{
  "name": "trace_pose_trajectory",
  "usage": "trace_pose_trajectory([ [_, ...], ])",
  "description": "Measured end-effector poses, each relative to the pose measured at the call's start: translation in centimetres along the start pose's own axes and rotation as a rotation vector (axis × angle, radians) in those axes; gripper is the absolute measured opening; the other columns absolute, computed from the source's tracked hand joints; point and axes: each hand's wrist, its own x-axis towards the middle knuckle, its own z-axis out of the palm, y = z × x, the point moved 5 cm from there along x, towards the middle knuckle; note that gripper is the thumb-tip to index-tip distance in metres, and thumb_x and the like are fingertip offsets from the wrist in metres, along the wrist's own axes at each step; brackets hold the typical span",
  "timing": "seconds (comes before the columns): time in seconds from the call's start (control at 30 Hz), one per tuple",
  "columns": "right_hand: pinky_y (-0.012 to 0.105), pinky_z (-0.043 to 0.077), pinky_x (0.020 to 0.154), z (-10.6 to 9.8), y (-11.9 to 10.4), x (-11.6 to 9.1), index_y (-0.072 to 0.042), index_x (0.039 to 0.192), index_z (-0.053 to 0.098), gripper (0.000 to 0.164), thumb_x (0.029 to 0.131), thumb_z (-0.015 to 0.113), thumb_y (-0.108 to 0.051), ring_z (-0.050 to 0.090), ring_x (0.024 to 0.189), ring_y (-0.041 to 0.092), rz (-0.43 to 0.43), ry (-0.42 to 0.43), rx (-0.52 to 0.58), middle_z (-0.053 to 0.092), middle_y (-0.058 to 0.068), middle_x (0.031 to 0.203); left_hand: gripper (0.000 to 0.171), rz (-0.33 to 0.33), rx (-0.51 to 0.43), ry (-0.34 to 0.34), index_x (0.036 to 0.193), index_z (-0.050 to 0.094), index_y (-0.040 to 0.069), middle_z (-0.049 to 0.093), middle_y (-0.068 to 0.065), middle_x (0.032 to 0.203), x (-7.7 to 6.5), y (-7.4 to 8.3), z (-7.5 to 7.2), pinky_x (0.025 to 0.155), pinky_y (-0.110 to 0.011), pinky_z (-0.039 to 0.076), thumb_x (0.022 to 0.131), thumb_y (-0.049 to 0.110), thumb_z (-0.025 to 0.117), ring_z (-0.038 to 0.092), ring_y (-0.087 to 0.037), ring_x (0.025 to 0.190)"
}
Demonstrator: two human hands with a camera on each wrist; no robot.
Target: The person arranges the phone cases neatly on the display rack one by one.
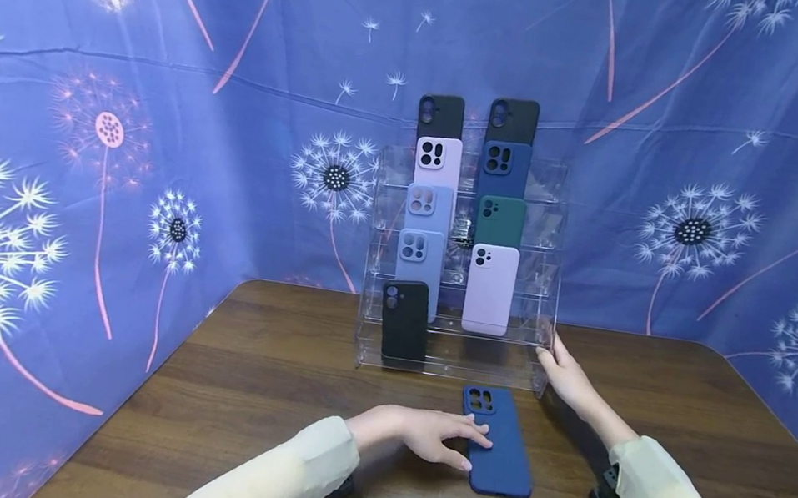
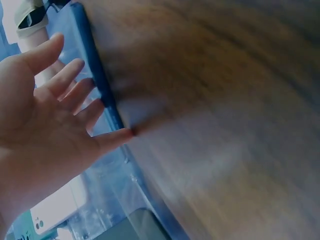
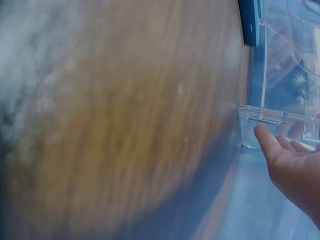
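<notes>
A dark blue phone case (image 1: 506, 457) lies flat on the wooden table in front of a clear tiered display rack (image 1: 444, 368). My left hand (image 1: 431, 434) reaches over the case's left side, fingers spread and fairly straight, fingertips on or just above it. In the left wrist view, the blue case's edge (image 2: 95, 55) runs beside those fingers. At the rack's lower right side, my right hand (image 1: 571, 381) holds the side panel, thumb at the front edge and fingers along the outside. The right wrist view shows this thumb against the clear panel (image 3: 265, 117); some fingertips are cut off.
Two columns of phone cases stand on the rack: a black case (image 1: 404, 321) at lower left, a pale pink case (image 1: 489, 290) at lower right, a green case (image 1: 501, 220) above it, and several others. A blue dandelion-print cloth (image 1: 261, 206) hangs behind the table (image 1: 265, 349).
</notes>
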Motion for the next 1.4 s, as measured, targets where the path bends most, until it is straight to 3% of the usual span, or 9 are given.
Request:
trace_pose_trajectory([
  [0.2,0.062,0.032,0.102,-0.1,0.1,0.0,-0.012,0.151,-0.004,0.062,0.103,0.031,-0.031,0.029,0.13,0.052,0.007,0.008,-0.017,0.018,0.034,0.148,0.042,-0.003,-0.025,0.032,0.139,0.045,0.024,0.037,0.009,0.149,-1.3,-0.5,-0.6,0.114,-0.026,0.026,0.099,0.034,0.046,0.025,-0.009,0.141],
  [0.37,0.064,0.024,0.105,0.0,-0.1,0.0,-0.012,0.151,-0.003,0.062,0.102,0.032,-0.029,0.023,0.133,0.052,-0.007,0.009,-0.027,0.017,0.034,0.148,0.038,0.007,-0.112,0.084,0.135,0.05,0.022,0.047,0.007,0.142,-1.8,-1.4,-0.8,0.107,-0.022,0.034,0.099,0.032,0.045,0.037,-0.006,0.133],
  [0.47,0.064,0.023,0.106,0.1,-0.1,0.0,-0.012,0.151,-0.003,0.062,0.102,0.032,-0.03,0.022,0.133,0.052,-0.002,0.003,-0.023,0.016,0.034,0.148,0.035,0.006,-0.207,0.184,0.13,0.056,0.017,0.056,0.004,0.133,-1.4,-2.0,-1.2,0.101,-0.019,0.038,0.098,0.029,0.048,0.047,-0.005,0.125],
  [0.63,0.063,0.024,0.106,0.2,0.0,-0.1,-0.011,0.151,-0.004,0.063,0.103,0.031,-0.03,0.022,0.133,0.052,0.013,-0.007,-0.02,0.014,0.033,0.149,0.029,-0.047,-0.344,0.437,0.119,0.063,0.009,0.066,-0.004,0.117,-0.6,-2.9,-2.7,0.092,-0.018,0.044,0.094,0.022,0.057,0.059,-0.009,0.109],
  [0.77,0.063,0.024,0.106,0.1,0.1,-0.1,-0.011,0.151,-0.004,0.062,0.103,0.031,-0.029,0.023,0.133,0.052,0.011,-0.001,-0.017,0.015,0.033,0.149,0.032,-0.112,-0.367,0.531,0.118,0.062,0.005,0.066,-0.01,0.115,0.4,-3.6,-3.5,0.089,-0.02,0.048,0.09,0.02,0.063,0.062,-0.017,0.107],
  [1.0,0.063,0.027,0.105,0.1,0.0,0.0,-0.011,0.151,-0.002,0.062,0.102,0.032,-0.03,0.026,0.132,0.052,0.002,0.002,0.0,0.018,0.034,0.148,0.05,-0.217,-0.332,0.487,0.126,0.055,0.007,0.062,-0.009,0.124,2.0,-4.2,-3.1,0.094,-0.024,0.046,0.082,0.024,0.072,0.057,-0.02,0.115],
  [1.13,0.062,0.029,0.104,0.2,0.2,0.0,-0.012,0.151,-0.003,0.062,0.103,0.032,-0.029,0.026,0.132,0.052,-0.003,-0.005,0.024,0.016,0.034,0.148,0.062,-0.296,-0.305,0.478,0.128,0.053,0.008,0.06,-0.006,0.12,2.3,-4.3,-2.8,0.096,-0.024,0.042,0.074,0.023,0.08,0.052,-0.017,0.115],
  [1.23,0.062,0.029,0.103,0.1,0.2,0.0,-0.014,0.151,-0.004,0.063,0.103,0.031,-0.032,0.026,0.132,0.051,0.002,-0.007,0.023,0.014,0.033,0.149,0.065,-0.345,-0.302,0.478,0.127,0.054,0.008,0.056,-0.005,0.114,2.3,-4.3,-2.7,0.091,-0.023,0.043,0.07,0.022,0.083,0.051,-0.017,0.108],
  [1.4,0.062,0.03,0.104,0.1,0.0,-0.1,-0.015,0.151,-0.004,0.062,0.103,0.031,-0.031,0.027,0.132,0.05,-0.003,-0.008,0.025,0.014,0.031,0.15,0.073,-0.427,-0.247,0.413,0.13,0.051,0.01,0.044,-0.008,0.117,2.2,-4.0,-2.3,0.087,-0.028,0.043,0.068,0.03,0.085,0.045,-0.02,0.104],
])
